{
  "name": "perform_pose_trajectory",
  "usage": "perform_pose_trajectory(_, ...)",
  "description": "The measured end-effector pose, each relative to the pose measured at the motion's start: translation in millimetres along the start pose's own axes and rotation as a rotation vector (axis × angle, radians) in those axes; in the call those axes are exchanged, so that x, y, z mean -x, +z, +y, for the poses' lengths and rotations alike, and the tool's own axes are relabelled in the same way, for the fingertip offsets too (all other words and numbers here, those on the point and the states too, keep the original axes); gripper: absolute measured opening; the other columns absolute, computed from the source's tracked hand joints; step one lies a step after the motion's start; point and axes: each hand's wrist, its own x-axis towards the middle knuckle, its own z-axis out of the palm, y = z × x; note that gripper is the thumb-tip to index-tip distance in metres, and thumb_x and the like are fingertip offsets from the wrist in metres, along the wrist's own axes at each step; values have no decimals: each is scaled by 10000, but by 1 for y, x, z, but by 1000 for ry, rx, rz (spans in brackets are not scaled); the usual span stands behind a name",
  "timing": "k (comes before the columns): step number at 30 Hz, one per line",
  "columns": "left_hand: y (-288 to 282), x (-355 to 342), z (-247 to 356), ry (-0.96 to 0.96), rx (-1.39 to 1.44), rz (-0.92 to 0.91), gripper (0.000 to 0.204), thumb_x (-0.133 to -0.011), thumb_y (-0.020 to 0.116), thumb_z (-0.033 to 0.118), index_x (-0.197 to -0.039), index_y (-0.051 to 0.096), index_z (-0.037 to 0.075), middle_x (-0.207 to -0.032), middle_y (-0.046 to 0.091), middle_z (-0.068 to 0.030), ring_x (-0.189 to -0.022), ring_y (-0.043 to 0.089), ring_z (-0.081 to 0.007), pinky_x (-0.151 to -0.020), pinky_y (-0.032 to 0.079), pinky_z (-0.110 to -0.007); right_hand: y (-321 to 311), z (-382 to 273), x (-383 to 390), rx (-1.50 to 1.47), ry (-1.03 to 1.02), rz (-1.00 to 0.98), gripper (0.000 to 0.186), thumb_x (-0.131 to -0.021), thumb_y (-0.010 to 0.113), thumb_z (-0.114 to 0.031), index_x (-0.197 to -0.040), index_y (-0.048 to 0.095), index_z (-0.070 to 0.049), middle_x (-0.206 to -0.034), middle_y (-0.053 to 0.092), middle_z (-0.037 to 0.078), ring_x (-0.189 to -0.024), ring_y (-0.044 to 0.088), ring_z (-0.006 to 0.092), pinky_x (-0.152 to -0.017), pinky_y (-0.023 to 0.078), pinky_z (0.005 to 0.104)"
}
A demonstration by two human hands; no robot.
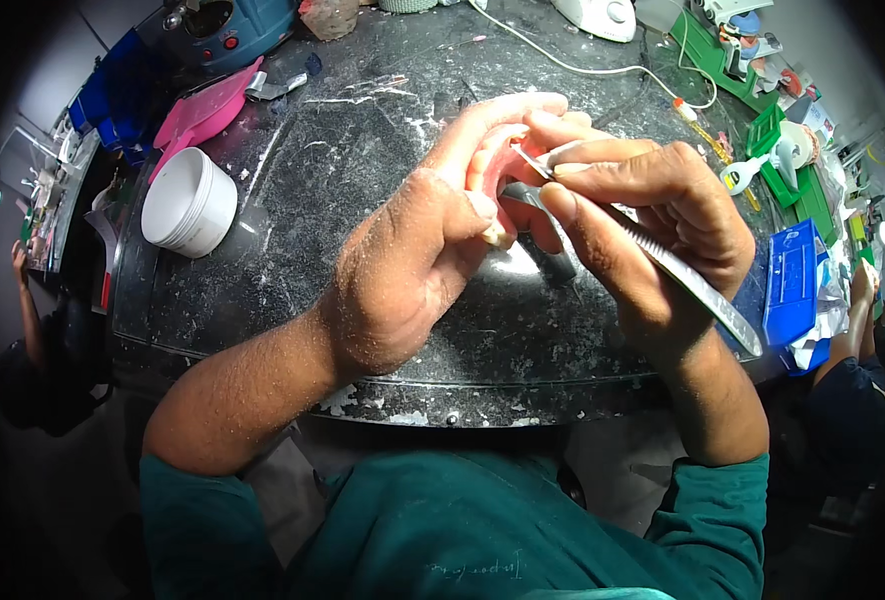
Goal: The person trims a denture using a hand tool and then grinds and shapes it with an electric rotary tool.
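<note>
My left hand [403, 260] is closed on a pink denture piece with pale teeth [493, 175], held up over the middle of the dark, scuffed worktop [323, 150]. My right hand [683, 220] grips a long metal hand instrument [693, 280] with a textured handle, pinched between thumb and fingers, its thin tip reaching into the denture. A second curved metal part [553, 225] shows beneath the denture; what it belongs to is unclear.
At left: a white tub [188, 205], pink dustpan-like tray [203, 115], blue machine [223, 30]. Behind: white device [598, 15] with cable. At right: green trays [813, 200], blue tray [791, 290]. Other people [33, 340] [848, 390] work at both sides.
</note>
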Motion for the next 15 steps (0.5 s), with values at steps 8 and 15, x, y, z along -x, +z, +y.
perform_pose_trajectory(8, 6, 0, 1, 8, -38, 33, 658, -889, 373, 206, -1484, 223, -30, -1436, 383, -130, -1270, 427, -183, -1043, 357, -317, 4, 0, 1, 24, -30, 16, 169, -824, 689, 112, -954, 612, 37, -994, 693, 208, -1105, 650, 330, -952, 526, 403)
perform_pose_trajectory(15, 2, -1, -2, 57, 90, 4, 654, -885, 376, 198, -1480, 238, -36, -1421, 399, -136, -1270, 422, -186, -1050, 350, -317, 7, 2, 2, -31, 0, 47, 196, -851, 663, 99, -998, 555, 28, -1033, 655, 190, -1099, 651, 315, -965, 514, 406)
